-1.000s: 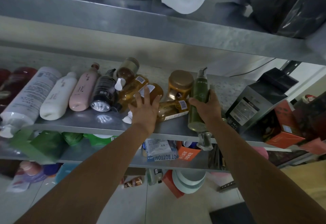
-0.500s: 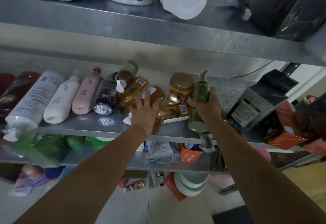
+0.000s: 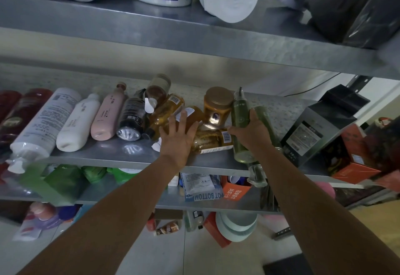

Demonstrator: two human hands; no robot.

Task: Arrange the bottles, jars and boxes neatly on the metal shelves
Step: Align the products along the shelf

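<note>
Pale tiled floor (image 3: 205, 257), speckled grey wall (image 3: 54, 77)

L hand (image 3: 177, 138) is laid flat, fingers spread, on amber bottles (image 3: 208, 139) lying on the mid metal shelf (image 3: 121, 155). A green pump bottle (image 3: 239, 114) is gripped by R hand (image 3: 251, 130), amber jar (image 3: 217, 105) just beside.

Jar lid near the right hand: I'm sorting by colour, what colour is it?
The jar lid is golden brown, seen best in the head view.

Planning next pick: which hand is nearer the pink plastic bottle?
Left. Left hand rests on amber bottles right of the pink bottle; right hand grips a green bottle farther right.
</note>
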